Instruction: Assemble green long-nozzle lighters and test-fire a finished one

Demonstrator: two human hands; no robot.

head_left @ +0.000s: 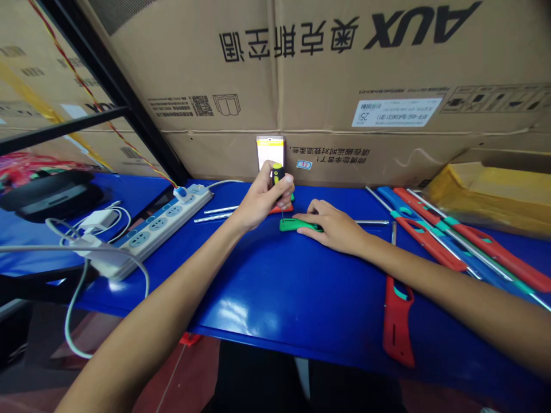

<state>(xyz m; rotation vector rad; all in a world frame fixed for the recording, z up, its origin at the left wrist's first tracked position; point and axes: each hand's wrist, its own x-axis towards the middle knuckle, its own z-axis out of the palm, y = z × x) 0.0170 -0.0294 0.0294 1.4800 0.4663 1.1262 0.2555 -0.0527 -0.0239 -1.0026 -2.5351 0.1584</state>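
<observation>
My left hand (259,201) is wrapped round the black and yellow handle of a screwdriver (278,173). The screwdriver points down, its thin shaft reaching the left end of a green long-necked lighter (289,225). Fingers of my right hand (334,228) grip that lighter from the right and hold it on the blue table (258,287). Its metal tube (373,222) shows to the right, past my wrist. Behind my left hand lies a red handle (279,210), partly hidden, with metal tubes (214,217) to its left.
A lit phone (270,151) leans against a large cardboard box (310,103) at the back. On the left stands a power strip (157,226) with plugs and cables. Several red and blue lighters (434,246) lie at the right, and one red lighter (396,324) lies nearer the front edge.
</observation>
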